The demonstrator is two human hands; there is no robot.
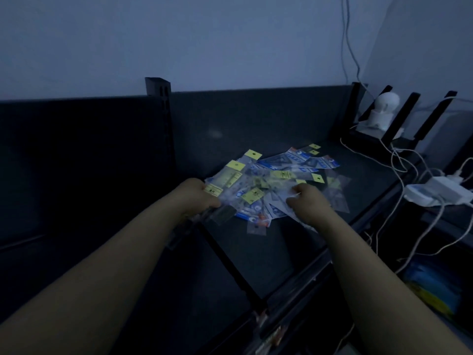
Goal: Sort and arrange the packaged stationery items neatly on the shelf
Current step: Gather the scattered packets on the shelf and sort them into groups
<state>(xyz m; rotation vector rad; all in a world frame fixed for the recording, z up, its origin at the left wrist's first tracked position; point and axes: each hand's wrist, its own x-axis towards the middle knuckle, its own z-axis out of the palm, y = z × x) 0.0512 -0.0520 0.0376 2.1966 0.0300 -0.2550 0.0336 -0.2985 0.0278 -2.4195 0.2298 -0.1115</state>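
yellow-tabbed stationery packets [268, 178] are lying in a loose, overlapping heap near the middle of the dark metal shelf [256, 254], with blue-carded packets [314, 161] fanning out toward the back right. nothing is being lined up yet. the work is judged to be at the sorting stage, with the heap being pulled apart by kind before any neat rows are being laid.

the left hand [202, 198] is being held at the heap's left edge, closed round a small bundle of clear packets, with one yellow label [213, 191] showing just beside the thumb. that bundle is probably being gathered there so that like items are being collected in one grasp while the other hand is doing the picking. the right hand [307, 204] is being rested knuckles-up on the heap's right side, fingers bent down onto the plastic. whether a packet is being pinched or only touched cannot be told in the dim, blurred view.

both forearms are being stretched forward and slightly inward, converging on the heap, with the wrists low over the shelf. a white camera-like device [384, 108] and a white power strip [435, 192] with trailing cables [399, 162] are sitting well apart to the right.
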